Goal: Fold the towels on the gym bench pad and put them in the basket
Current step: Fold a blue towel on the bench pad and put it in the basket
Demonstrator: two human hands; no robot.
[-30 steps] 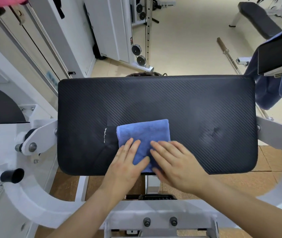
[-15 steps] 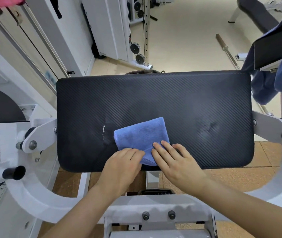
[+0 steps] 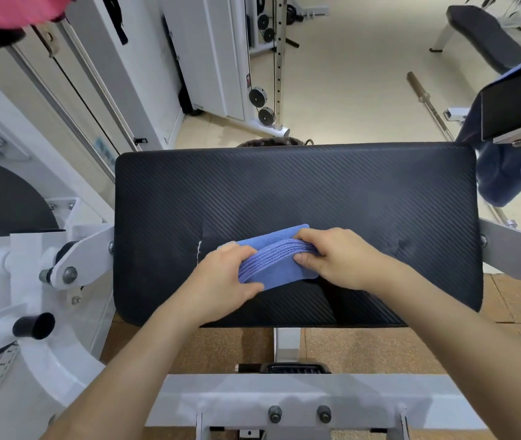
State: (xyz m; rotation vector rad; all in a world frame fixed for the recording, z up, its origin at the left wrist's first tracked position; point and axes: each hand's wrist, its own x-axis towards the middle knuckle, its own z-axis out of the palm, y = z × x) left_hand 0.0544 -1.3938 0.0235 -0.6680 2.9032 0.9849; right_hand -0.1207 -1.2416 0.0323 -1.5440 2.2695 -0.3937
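Observation:
A folded blue towel (image 3: 276, 265) is tilted up off the black gym bench pad (image 3: 316, 192), its stacked layered edge facing me. My left hand (image 3: 224, 277) grips its left end, fingers curled over the top and thumb underneath. My right hand (image 3: 338, 255) grips its right end the same way. Only a dark rim of the basket (image 3: 268, 142) peeks out behind the pad's far edge.
More blue towels (image 3: 507, 173) hang over a dark pad at the right. White machine frame parts flank the pad, with a black handle (image 3: 32, 325) at the left. A barbell (image 3: 427, 103) lies on the floor beyond. A pink cloth (image 3: 14, 9) shows at top left.
Both hands went from lying flat on the towel to gripping its two ends. The towel's near side has been lifted off the pad and tilted up.

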